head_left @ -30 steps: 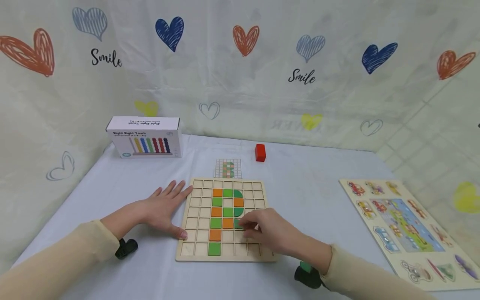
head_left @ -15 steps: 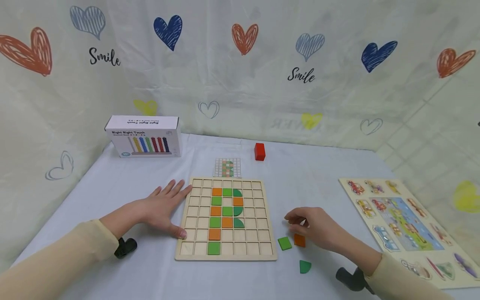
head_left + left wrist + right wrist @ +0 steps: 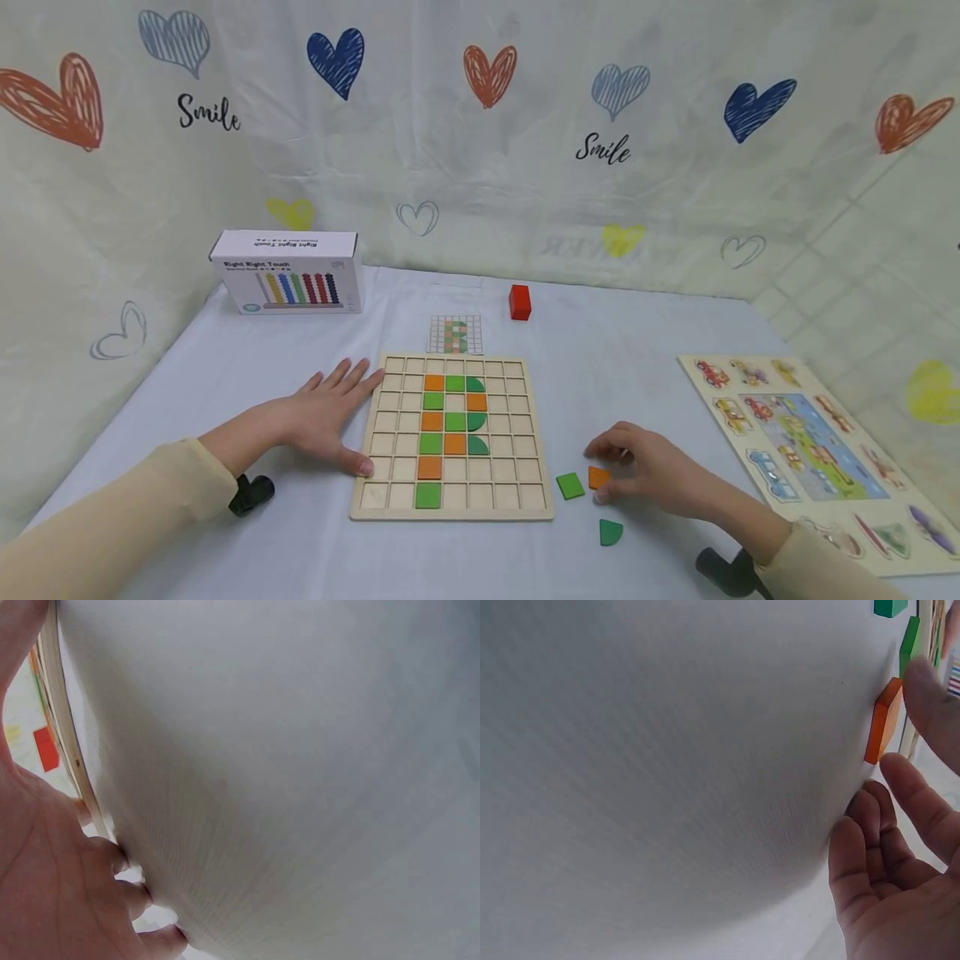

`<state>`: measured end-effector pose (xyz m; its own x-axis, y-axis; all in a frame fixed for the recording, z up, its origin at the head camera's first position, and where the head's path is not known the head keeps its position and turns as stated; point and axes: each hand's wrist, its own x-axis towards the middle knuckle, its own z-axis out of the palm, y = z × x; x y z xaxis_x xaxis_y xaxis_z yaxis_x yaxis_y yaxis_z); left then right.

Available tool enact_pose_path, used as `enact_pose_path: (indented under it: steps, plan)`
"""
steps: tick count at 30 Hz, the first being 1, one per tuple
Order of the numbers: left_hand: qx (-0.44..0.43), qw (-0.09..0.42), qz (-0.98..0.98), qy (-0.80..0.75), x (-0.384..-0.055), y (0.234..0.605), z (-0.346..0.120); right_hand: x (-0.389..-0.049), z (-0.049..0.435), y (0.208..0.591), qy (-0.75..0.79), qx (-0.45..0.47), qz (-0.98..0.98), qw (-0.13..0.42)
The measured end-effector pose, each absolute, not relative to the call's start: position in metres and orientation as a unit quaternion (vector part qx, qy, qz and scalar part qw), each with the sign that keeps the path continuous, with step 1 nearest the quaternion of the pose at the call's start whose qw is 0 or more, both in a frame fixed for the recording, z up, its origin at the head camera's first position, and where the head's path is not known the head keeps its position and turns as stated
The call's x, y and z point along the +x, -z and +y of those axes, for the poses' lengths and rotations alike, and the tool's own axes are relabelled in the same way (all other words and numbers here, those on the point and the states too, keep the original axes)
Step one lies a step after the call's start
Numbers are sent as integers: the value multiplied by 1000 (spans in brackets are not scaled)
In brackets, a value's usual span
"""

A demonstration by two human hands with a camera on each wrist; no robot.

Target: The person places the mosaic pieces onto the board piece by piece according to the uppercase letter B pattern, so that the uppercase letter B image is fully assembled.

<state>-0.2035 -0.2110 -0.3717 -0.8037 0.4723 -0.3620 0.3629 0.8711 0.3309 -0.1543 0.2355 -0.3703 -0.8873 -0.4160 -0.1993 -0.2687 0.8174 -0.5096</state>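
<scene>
My left hand (image 3: 322,421) lies flat with fingers spread along the left edge of a wooden grid board (image 3: 517,471), its thumb on the frame. Orange and green square tiles and dark green quarter-round tiles fill some of the grid's cells. To the right of the board my right hand (image 3: 656,471) is low over the table, thumb and index finger on either side of an orange square tile (image 3: 597,477). In the right wrist view those fingertips are right at the orange tile (image 3: 885,724). Beside it are a green square tile (image 3: 570,486) and a green quarter-round tile (image 3: 611,532).
A pattern card (image 3: 455,334) lies behind the board, with a red block (image 3: 520,302) to its right. At the back left stands a white box (image 3: 288,275). A wooden picture puzzle (image 3: 817,467) occupies the right side of the white-covered table.
My right hand has moved right, off the board, leaving a quarter-round tile in its cell, and has come down around the orange tile. The left hand stays in place.
</scene>
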Motion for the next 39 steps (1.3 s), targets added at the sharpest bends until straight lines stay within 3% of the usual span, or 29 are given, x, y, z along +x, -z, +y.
enact_pose_path:
  steps: [23,30,39]
  plan:
    - [222,222,941,-123,-205,373,-212,-155,223,372,219,-125,959,130]
    - [221,219,943,-120,-206,375,-212,-156,202,362,258,-139,950,112]
    - [219,221,942,-123,-205,375,-212,-156,159,358,307,-150,929,142]
